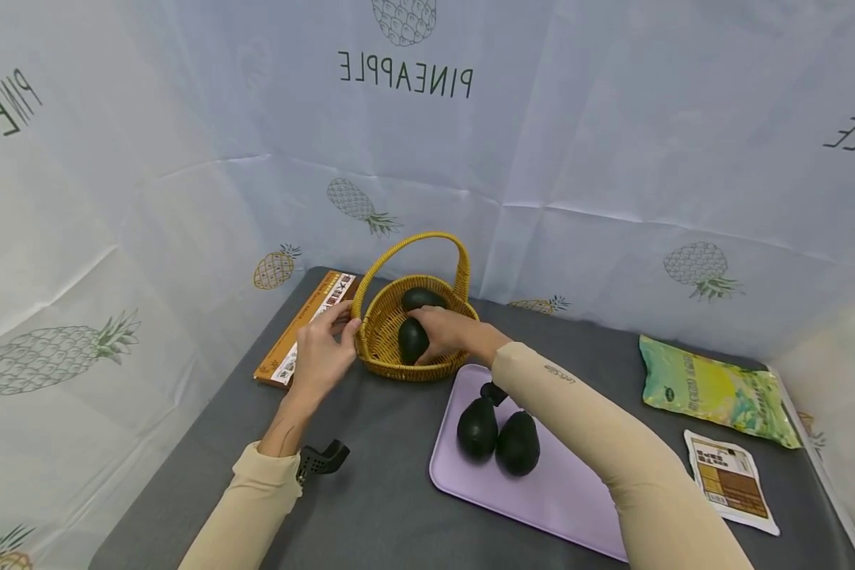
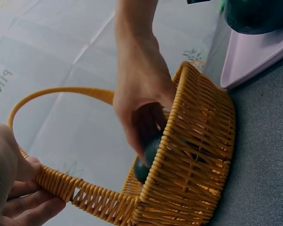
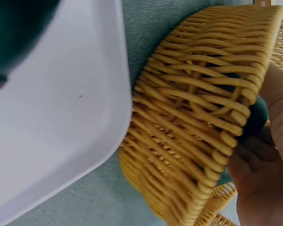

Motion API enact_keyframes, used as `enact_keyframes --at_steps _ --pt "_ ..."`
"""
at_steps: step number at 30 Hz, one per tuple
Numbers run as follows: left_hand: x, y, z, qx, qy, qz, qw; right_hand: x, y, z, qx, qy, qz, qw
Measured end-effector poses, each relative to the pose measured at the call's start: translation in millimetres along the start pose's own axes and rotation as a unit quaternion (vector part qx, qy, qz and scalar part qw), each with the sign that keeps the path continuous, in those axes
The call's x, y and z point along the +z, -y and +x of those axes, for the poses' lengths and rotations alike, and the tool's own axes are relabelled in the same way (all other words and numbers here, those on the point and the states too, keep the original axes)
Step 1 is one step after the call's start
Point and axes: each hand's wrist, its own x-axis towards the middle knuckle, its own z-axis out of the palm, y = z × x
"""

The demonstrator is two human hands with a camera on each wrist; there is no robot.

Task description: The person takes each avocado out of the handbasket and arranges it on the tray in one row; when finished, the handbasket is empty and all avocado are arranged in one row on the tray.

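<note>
A yellow wicker basket [image 1: 381, 368] with a tall arched handle stands near the table's back edge. My left hand [image 1: 324, 348] pinches the left foot of that handle [image 2: 61, 182] between thumb and fingers. Reaching over the rim, my right hand [image 1: 445, 328] holds a dark green avocado [image 1: 412, 340] inside the basket. A second avocado [image 1: 423, 298] lies behind it in the basket. From the right wrist view, the basket's woven wall hides much of the fruit and the fingertips. Two more avocados, one left [image 1: 477, 429] and one right [image 1: 518, 445], lie on the lilac tray [image 1: 456, 483].
An orange-and-white box [image 1: 306, 328] lies left of the basket. At the right are a green-yellow packet [image 1: 716, 388] and a white-brown pouch [image 1: 730, 481]. A pineapple-print cloth [image 1: 577, 158] hangs behind the grey table [image 1: 370, 507]. My right forearm crosses above the tray.
</note>
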Motion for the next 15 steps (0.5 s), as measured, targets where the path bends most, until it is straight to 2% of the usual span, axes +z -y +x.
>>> enact_keyframes --at_steps 12,15 --pt "-0.6 -2.2 0.3 0.003 -0.002 -0.001 1.0 9.0 7.8 1.6 0.056 -0.008 -0.056 0.9968" --pt "-0.6 -1.9 0.2 0.004 -0.002 0.001 1.0 11.9 9.3 2.3 0.056 -0.019 -0.042 0.9973"
